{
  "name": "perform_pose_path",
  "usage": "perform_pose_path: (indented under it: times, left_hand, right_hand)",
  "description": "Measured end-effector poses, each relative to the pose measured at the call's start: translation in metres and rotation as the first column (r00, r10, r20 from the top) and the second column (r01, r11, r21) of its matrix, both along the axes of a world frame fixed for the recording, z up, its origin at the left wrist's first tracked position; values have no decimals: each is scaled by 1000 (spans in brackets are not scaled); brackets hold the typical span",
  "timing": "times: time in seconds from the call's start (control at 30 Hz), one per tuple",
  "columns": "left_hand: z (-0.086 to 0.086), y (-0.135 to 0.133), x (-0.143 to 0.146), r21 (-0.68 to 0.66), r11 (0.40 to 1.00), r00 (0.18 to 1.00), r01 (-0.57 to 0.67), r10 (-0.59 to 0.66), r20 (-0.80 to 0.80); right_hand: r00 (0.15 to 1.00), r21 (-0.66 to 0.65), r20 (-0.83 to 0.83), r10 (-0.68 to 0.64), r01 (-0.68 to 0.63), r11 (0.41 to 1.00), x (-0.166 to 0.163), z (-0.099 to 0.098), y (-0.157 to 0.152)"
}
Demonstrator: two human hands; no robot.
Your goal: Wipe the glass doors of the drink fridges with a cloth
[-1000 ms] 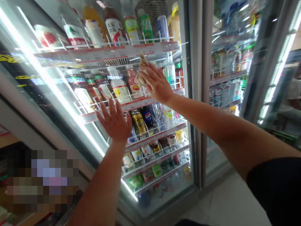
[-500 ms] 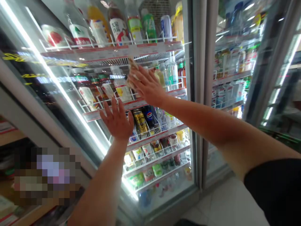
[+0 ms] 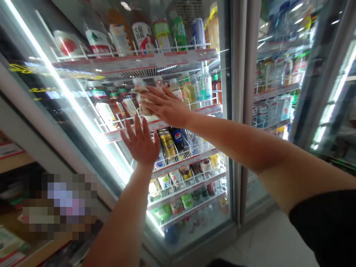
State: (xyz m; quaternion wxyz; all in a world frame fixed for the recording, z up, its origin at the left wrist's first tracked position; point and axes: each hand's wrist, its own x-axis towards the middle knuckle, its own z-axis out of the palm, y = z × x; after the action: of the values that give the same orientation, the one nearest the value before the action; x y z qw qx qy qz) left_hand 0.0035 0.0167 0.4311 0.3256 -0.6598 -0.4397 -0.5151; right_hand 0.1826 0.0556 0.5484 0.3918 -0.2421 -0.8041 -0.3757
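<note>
My right hand (image 3: 169,107) lies almost flat over a crumpled light-coloured cloth (image 3: 141,97), pressing it to the glass door (image 3: 191,243) of a drinks fridge. Part of the cloth is hidden under the palm and fingers. Lower and to the left, my left hand (image 3: 142,146) is open with fingers spread. It holds nothing and appears to rest against the same glass. Behind the pane stand bottles and cans, among them a gold can (image 3: 167,144) and a dark bottle with a round Pepsi logo (image 3: 178,137).
A grey metal door frame (image 3: 242,111) separates this door from another fridge section (image 3: 275,78) on the right. At lower left is a wooden shelf (image 3: 52,231) with goods, partly pixelated. Pale floor (image 3: 267,241) shows at lower right.
My right hand has slid the cloth left and slightly down across the glass. The left hand stays in nearly the same place on the door.
</note>
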Motion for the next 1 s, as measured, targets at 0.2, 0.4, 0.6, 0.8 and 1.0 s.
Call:
perform_pose_path:
  times: [0.2, 0.4, 0.6, 0.8, 1.0]
  left_hand:
    - [-4, 7, -3, 62, 997, 999, -37, 39, -35]
    - [-2, 6, -2, 59, 998, 1000, 15, -15, -2]
    - [0, 3, -1, 10, 1000, 1000, -1, 1, 2]
    - [0, 3, -1, 0, 1000, 1000, 18, -18, 25]
    - [0, 1, 1, -18, 999, 999, 34, -33, 43]
  right_hand:
    - [923, 36, -378, 68, -59, 998, 48, 24, 30]
    - [994, -51, 81, 78, -74, 996, 61, -59, 0]
    - [958, 7, -285, 24, -22, 1000, 99, -62, 12]
    - [995, -90, 76, 70, -63, 994, 112, -134, 1]
    - [971, -116, -193, -143, 122, 986, 139, -120, -5]
